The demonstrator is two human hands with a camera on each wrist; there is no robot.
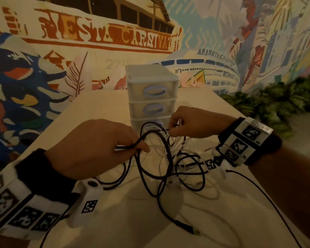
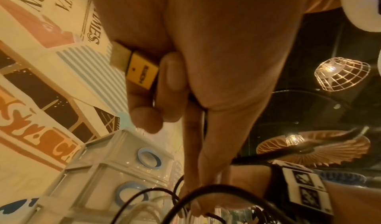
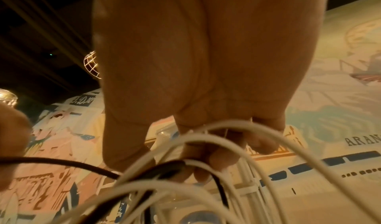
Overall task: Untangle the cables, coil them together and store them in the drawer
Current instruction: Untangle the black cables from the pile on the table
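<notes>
A tangle of black cables (image 1: 161,169) and thin white cables (image 1: 179,147) hangs between my hands above the pale table (image 1: 100,111). My left hand (image 1: 100,147) grips a black cable loop; in the left wrist view its curled fingers also hold a yellow plug (image 2: 142,69) with a metal tip. My right hand (image 1: 188,126) pinches white cable strands (image 3: 222,139) and a black one (image 3: 164,170) at the top of the tangle. A three-drawer plastic unit (image 1: 150,97) with blue handles stands just behind the hands, all drawers closed.
A black cable end with a plug (image 1: 188,229) lies on the near table. A thin black wire (image 1: 268,199) runs off the right wrist band. Green plants (image 1: 276,102) stand beyond the table's right edge. A painted mural wall (image 1: 79,42) is close behind.
</notes>
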